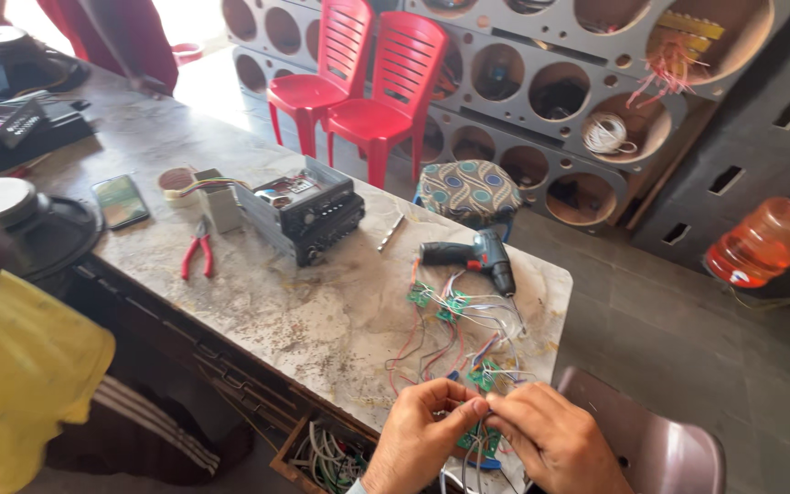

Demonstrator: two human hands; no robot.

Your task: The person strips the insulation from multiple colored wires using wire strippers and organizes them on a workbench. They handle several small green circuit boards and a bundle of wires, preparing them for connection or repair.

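Both hands pinching thin wires, strands trailing toward drill

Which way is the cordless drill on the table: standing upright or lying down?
Lying down. The cordless drill rests on its side on the table, its handle flat against the top, just beyond the tangled wires.

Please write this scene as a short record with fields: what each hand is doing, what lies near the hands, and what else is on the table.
Left hand: left hand pinches thin wires at the table's near edge
Right hand: right hand meets it fingertip to fingertip on the same wires
Held item: small green circuit board, partly hidden between the hands
Near the hands: wire bundle with more green boards
Behind it: cordless drill lying on its side
Table middle: car stereo unit, red-handled pliers, phone
Surface: marble table
Left edge: another person in a yellow shirt
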